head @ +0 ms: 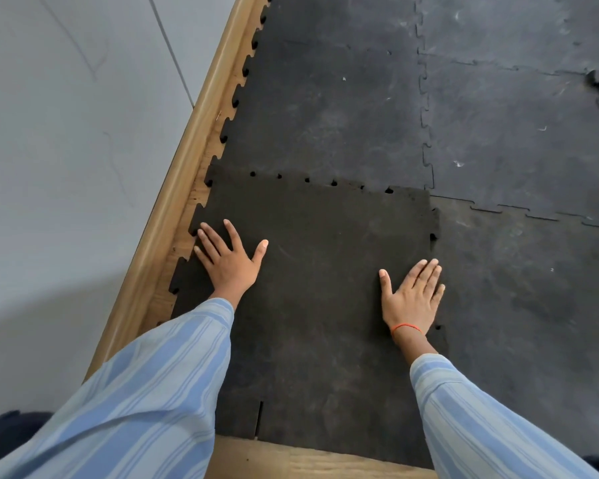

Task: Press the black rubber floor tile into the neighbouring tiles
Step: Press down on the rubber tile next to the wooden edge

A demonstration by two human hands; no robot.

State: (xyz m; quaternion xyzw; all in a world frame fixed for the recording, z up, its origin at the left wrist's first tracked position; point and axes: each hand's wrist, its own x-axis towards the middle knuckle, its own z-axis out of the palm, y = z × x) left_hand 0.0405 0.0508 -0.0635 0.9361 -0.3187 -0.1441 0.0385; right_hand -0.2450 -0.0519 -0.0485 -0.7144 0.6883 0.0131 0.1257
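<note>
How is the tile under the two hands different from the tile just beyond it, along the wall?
The near tile looks browner and matte; the far tile is greyer and scuffed. The near tile's far edge overlaps the far tile, leaving small gaps, while the far tile's right seam is closed. Left hand and right hand lie flat on the near tile only. Both have jigsaw edges.

The floor tile (319, 288) is brownish black; the neighbouring tiles (516, 133) are greyer black with pale scuffs. The sleeves (146, 409) have light blue and grey stripes. The wrist string (406, 327) is orange, the skirting board (184, 174) light wood, the wall (66, 133) pale grey.
</note>
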